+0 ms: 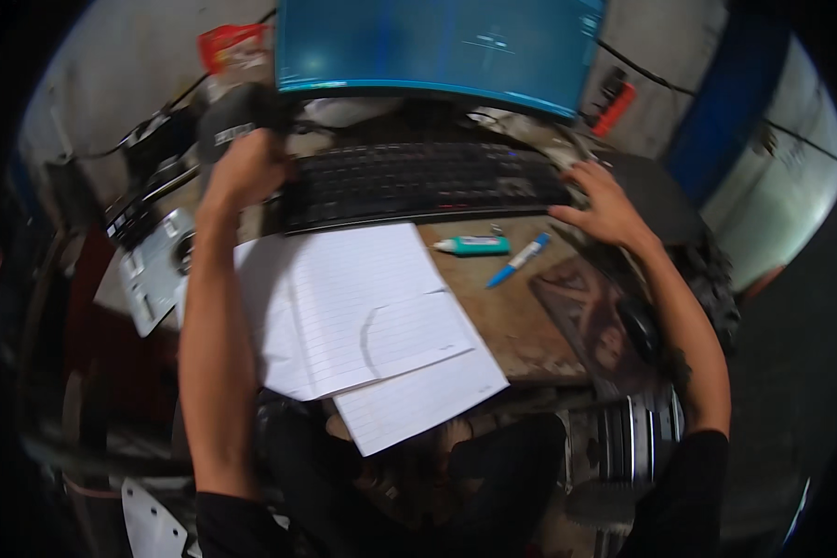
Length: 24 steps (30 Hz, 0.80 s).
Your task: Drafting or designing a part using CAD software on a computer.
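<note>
A black computer keyboard (pixel 428 181) spans the table below the monitor, with a hand at each end. My left hand (pixel 251 169) is curled against its left end; its fingertips are blurred and partly hidden. At the other end my right hand (pixel 604 200) grips the keyboard, thumb at the near corner and fingers at the far side. Whether the keyboard is raised off the table I cannot tell. Lined white paper sheets (pixel 344 307) lie in front of it. Right of them are a green-and-white correction pen (pixel 474 245) and a blue-and-white marker (pixel 518 260).
A large monitor (pixel 437 46) stands behind the keyboard. A dark mouse (pixel 637 325) rests on a picture mouse pad (pixel 586 312) at the right. Metal plates (pixel 158 265) lie at the left, and a red packet (pixel 232 48) is at the back left.
</note>
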Each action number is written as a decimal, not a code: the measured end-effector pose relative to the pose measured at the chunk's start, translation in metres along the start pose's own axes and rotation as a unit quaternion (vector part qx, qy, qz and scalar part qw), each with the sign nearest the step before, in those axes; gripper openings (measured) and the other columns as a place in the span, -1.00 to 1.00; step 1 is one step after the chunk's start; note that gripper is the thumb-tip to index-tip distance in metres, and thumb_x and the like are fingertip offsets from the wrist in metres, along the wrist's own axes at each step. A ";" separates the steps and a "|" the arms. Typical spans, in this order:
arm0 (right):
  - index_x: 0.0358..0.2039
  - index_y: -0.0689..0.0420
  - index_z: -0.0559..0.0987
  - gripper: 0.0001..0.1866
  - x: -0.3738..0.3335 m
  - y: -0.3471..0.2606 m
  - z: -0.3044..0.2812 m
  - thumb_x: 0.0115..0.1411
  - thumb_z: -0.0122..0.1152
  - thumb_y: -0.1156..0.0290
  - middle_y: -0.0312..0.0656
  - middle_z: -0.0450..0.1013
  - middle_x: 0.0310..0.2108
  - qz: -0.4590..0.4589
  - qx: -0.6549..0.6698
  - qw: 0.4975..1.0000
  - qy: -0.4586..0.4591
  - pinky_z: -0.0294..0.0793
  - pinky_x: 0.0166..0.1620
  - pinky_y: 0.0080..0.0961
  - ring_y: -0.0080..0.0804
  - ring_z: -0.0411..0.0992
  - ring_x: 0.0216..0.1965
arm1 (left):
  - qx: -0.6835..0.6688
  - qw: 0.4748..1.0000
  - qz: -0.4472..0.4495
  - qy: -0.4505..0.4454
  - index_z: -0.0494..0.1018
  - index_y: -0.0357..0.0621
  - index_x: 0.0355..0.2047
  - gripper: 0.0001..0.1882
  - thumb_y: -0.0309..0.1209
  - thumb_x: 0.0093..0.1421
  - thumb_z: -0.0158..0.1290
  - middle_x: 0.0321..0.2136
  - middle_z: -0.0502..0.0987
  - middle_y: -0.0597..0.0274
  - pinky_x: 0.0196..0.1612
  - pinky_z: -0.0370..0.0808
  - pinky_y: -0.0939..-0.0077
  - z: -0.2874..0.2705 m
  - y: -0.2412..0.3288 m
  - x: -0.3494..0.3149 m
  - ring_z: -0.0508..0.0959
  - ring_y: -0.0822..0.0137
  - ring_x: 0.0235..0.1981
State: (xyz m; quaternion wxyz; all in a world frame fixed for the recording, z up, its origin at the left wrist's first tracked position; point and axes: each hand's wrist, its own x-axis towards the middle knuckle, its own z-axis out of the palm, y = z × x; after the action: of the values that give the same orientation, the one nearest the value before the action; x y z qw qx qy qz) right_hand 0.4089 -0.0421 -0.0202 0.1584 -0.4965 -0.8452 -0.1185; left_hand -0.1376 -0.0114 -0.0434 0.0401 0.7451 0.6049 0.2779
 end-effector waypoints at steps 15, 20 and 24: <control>0.16 0.14 0.54 -0.27 0.006 -0.004 0.001 0.20 0.46 -0.15 0.04 0.46 0.20 0.037 -0.009 0.998 -0.057 0.28 0.43 -0.03 0.04 0.34 0.35 | 0.002 0.993 0.055 0.101 0.58 -0.09 -0.05 -0.63 -0.49 0.08 0.17 0.02 0.60 0.03 0.30 0.46 0.15 0.013 0.061 -0.013 0.52 -0.04 0.19; 0.17 0.14 0.53 -0.25 0.007 -0.003 -0.001 0.19 0.47 -0.17 0.07 0.46 0.19 0.020 -0.023 0.999 -0.040 0.28 0.43 -0.01 0.08 0.33 0.35 | 0.011 0.992 0.061 0.107 0.58 -0.06 0.01 -0.58 -0.50 0.08 0.19 0.03 0.59 0.06 0.29 0.47 0.13 0.015 0.064 -0.013 0.53 -0.04 0.20; 0.19 0.14 0.52 -0.23 0.009 -0.002 -0.001 0.18 0.48 -0.18 0.08 0.45 0.18 0.048 0.001 0.997 -0.064 0.28 0.43 -0.02 0.09 0.31 0.36 | 0.027 0.992 0.062 0.111 0.59 -0.04 0.02 -0.59 -0.49 0.11 0.21 0.04 0.59 0.06 0.28 0.48 0.13 0.017 0.063 -0.014 0.53 -0.03 0.19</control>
State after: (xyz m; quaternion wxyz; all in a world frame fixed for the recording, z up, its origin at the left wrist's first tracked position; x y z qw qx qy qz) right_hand 0.4030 -0.0365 -0.0156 0.1104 -0.5424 -0.8292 -0.0778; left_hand -0.0758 -0.0359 -0.0380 -0.0644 0.7468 0.5653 0.3443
